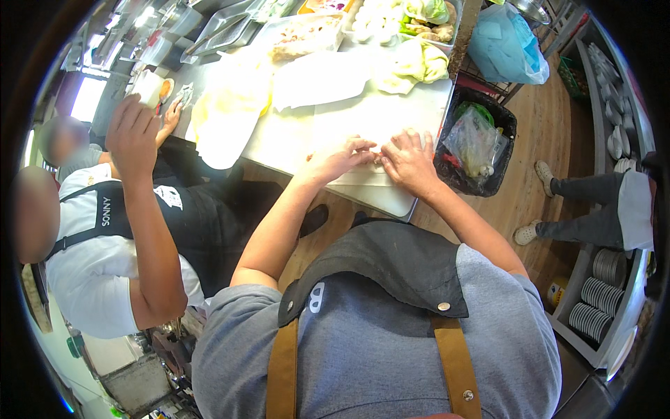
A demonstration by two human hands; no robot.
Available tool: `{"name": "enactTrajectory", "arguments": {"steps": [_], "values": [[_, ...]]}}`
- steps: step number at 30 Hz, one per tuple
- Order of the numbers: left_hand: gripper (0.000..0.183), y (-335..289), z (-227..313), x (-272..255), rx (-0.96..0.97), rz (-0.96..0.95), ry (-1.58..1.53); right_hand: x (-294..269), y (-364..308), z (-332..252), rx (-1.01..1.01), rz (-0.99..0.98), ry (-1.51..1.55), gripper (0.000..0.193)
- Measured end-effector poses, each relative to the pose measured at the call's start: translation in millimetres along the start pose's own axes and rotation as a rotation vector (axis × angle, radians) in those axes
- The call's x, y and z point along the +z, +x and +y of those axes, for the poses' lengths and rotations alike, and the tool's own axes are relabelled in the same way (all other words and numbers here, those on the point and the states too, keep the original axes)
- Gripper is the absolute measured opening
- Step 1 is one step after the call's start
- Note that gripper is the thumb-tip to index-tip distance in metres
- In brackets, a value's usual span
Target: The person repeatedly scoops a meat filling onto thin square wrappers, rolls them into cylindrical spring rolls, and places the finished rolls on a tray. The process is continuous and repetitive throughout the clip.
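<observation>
My left hand and my right hand meet at the near part of a white cutting board. Their fingers are bent and close together on a thin pale wrapper, whose near edge shows below them. A little brownish filling seems to show between the fingertips, though most of it is hidden. Beyond my hands lies a white sheet, washed out by bright light. Yellow-green cabbage leaves rest to its right. Left of it is a pale yellowish sheet or cloth.
A tub of chopped filling and a tray of vegetables stand at the back. A lined black bin is right of the table. Two co-workers stand at left, one with a raised hand. Another person's legs and plate shelves are at right.
</observation>
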State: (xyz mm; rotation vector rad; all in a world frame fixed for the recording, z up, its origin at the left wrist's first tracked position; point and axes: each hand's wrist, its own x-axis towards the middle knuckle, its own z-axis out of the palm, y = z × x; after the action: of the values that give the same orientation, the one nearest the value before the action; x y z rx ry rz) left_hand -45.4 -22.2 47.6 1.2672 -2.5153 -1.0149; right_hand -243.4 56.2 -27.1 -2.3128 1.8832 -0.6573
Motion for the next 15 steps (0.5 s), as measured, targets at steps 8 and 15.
{"name": "enactTrajectory", "arguments": {"steps": [8, 15], "values": [[0.026, -4.8, -20.0, 11.6, 0.167, -0.106, 0.255, -4.4, -15.4, -7.7, 0.01, 0.029, -0.005, 0.027], [0.017, -10.6, -8.8, 9.4, 0.186, -0.089, 0.271, -5.3, -20.4, -13.7, 0.008, 0.064, -0.029, 0.027]]}}
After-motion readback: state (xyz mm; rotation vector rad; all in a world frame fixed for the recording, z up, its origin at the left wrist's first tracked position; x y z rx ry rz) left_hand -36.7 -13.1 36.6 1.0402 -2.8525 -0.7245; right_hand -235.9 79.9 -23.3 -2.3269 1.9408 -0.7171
